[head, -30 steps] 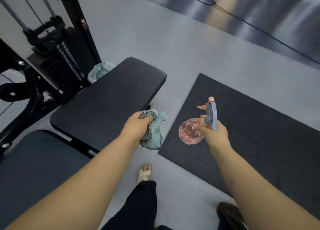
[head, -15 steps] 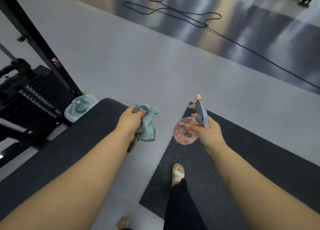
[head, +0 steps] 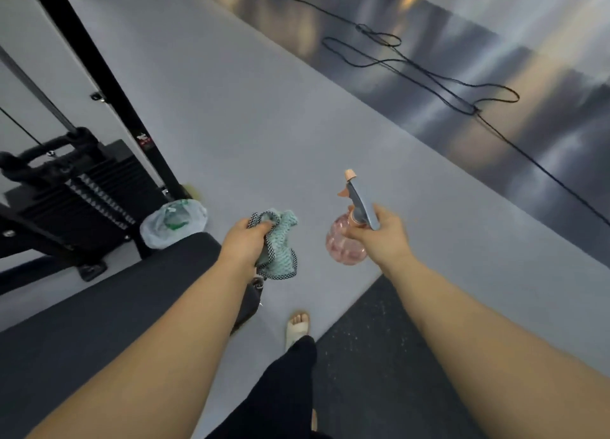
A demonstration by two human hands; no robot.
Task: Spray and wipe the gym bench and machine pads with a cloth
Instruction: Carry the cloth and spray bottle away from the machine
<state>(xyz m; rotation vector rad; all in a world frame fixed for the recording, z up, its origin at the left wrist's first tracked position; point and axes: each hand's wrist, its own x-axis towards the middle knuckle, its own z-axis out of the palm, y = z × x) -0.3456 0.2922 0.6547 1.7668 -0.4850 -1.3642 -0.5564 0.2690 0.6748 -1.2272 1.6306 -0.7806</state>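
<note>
My left hand [head: 246, 242] grips a bunched green cloth [head: 280, 250] with a checked black-and-white border, held just past the far end of the black gym bench pad [head: 109, 316]. The bench pad runs from lower left toward the centre under my left forearm. My right hand [head: 383, 237] holds a pink spray bottle [head: 343, 245] by its neck, its grey trigger head and orange nozzle pointing up and away. The bottle hangs above the grey floor, apart from the bench.
A black cable machine with a weight stack [head: 82, 191] and slanted upright [head: 99, 72] stands at left. A plastic bag [head: 173, 222] lies by the bench end. A black rubber mat [head: 379, 356] lies at lower right, a black cable [head: 445, 85] across the far floor. My foot [head: 297, 328] steps forward.
The view has swung onward and right along the bench: the pad now fills only the lower left, more far floor shows. Both hands keep their hold on cloth and bottle.
</note>
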